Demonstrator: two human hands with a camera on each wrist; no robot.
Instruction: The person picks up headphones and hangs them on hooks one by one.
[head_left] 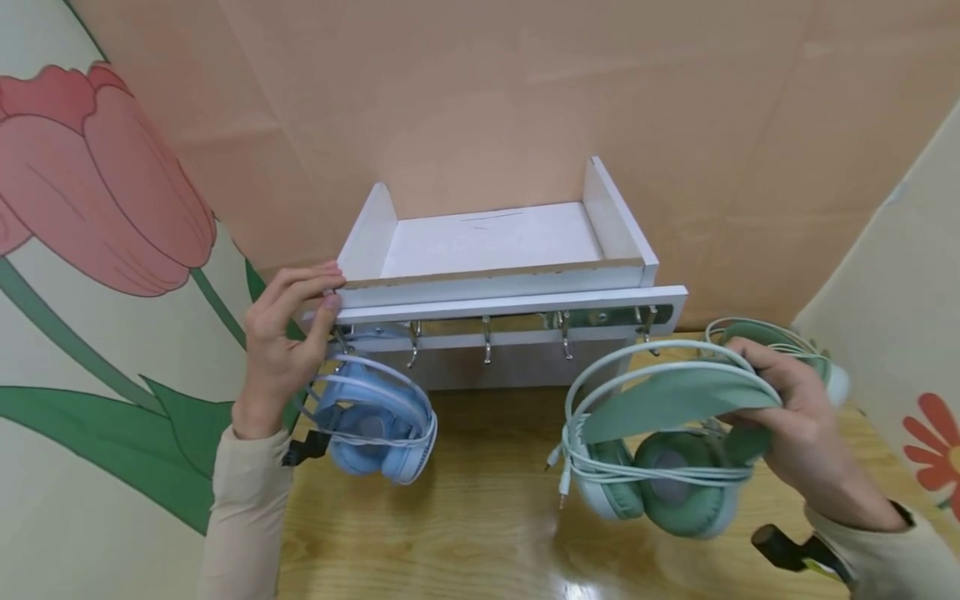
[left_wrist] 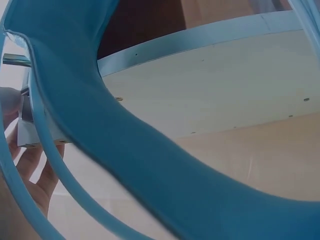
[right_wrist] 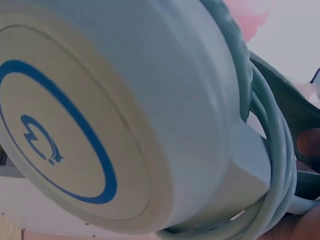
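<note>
A white shelf [head_left: 495, 289] with a row of metal hooks [head_left: 487, 337] along its front stands against the back wall. My left hand [head_left: 281, 342] grips the shelf's left front corner, thumb in front and fingers over the top. Just below that hand, blue headphones [head_left: 382, 396] hang at the leftmost hook; their band fills much of the left wrist view. At the right, my right hand [head_left: 802, 425] holds green headphones [head_left: 675, 400] by one end of the headband, below and right of the hooks. Their cable is wrapped around the earcups, and a round earcup [right_wrist: 65, 135] looms in the right wrist view.
Behind my right hand sits a second green pair of headphones [head_left: 836, 383], partly hidden. A wood-grain surface [head_left: 480, 517] lies beneath. Walls stand on both sides, the left one with a painted tulip [head_left: 112, 183], the right with a red flower [head_left: 933, 442].
</note>
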